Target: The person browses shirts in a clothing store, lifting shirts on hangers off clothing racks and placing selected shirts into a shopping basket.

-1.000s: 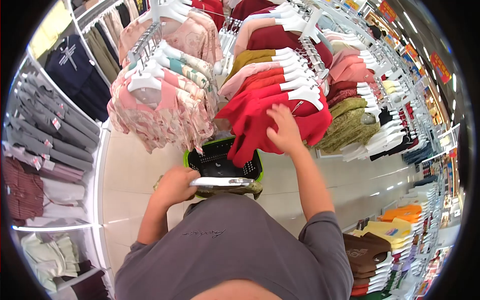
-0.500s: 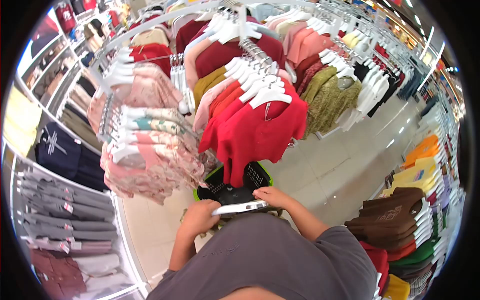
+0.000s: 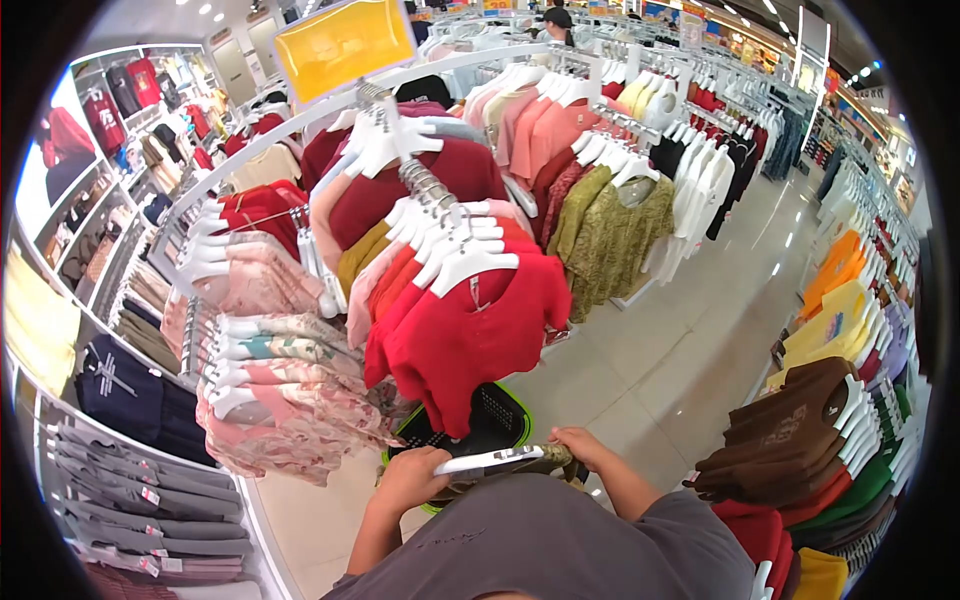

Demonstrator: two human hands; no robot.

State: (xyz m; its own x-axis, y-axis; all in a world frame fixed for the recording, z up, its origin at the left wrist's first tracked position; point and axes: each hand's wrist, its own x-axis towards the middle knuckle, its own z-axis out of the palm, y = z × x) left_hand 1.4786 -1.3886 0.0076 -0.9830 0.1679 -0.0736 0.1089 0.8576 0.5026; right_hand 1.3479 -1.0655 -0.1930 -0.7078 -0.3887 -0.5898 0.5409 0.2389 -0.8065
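Note:
Just in front of my body is a white hanger (image 3: 490, 460), with an olive patterned garment (image 3: 557, 463) showing at its right end and hanging mostly out of sight below. My left hand (image 3: 412, 478) is closed around the hanger's left end. At the other side, my right hand (image 3: 588, 447) is closed on the garment's shoulder, a little apart from the white part. A black basket with a green rim (image 3: 525, 415) stands on the floor beyond my hands. The front red top (image 3: 480, 325) on the rack hangs partly over the basket.
Pink floral tops (image 3: 290, 425) hang at left of the red ones. Olive patterned tops (image 3: 615, 240) hang farther right. Shelves with folded grey clothes (image 3: 150, 495) line the left; brown shirts (image 3: 790, 425) hang at right beside the tiled aisle (image 3: 650, 370). A yellow sign (image 3: 345, 50) tops the rack.
My view has tilted up, bringing the yellow sign and a distant person into sight. My right hand has shifted outward from the white hanger onto the olive cloth. My left hand keeps its hold.

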